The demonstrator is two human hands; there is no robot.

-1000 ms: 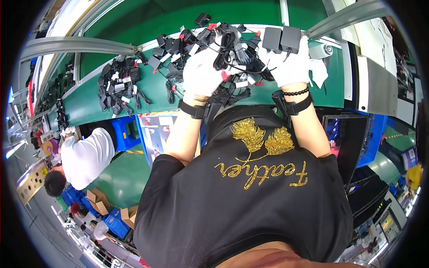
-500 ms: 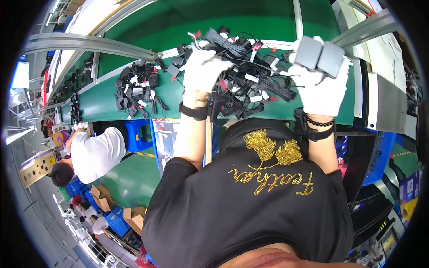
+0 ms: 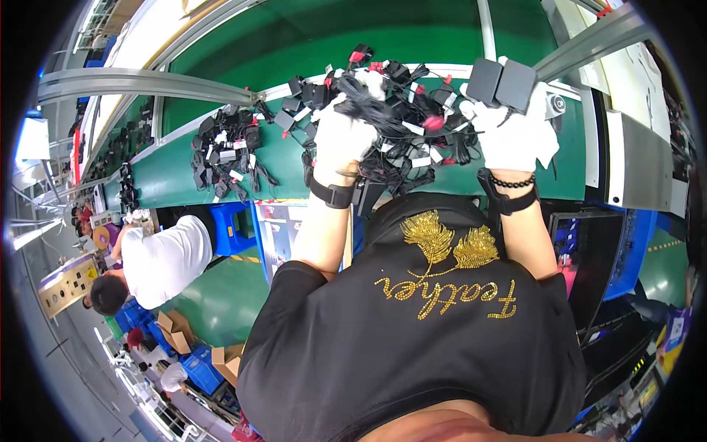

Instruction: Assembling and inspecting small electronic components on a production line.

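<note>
My left hand, in a white glove, is closed round a bundle of black cable above the pile. My right hand, gloved too, grips two dark grey power adapters, one adapter beside the other adapter, flat faces up. Its fingers are partly hidden behind them. Between and below my hands spreads a tangled pile of black adapters and cables with white labels and red tips. Where the held cable ends lead is hidden in the tangle.
The pile rests on a green work surface. A second heap of adapters lies to the left. A metal frame bar crosses the far left, and another bar the far right. A co-worker in white sits at left near a blue stool.
My left hand has shifted right and toward me, bringing the cable bundle nearer. My right hand has moved a little left with the two adapters still in it.
</note>
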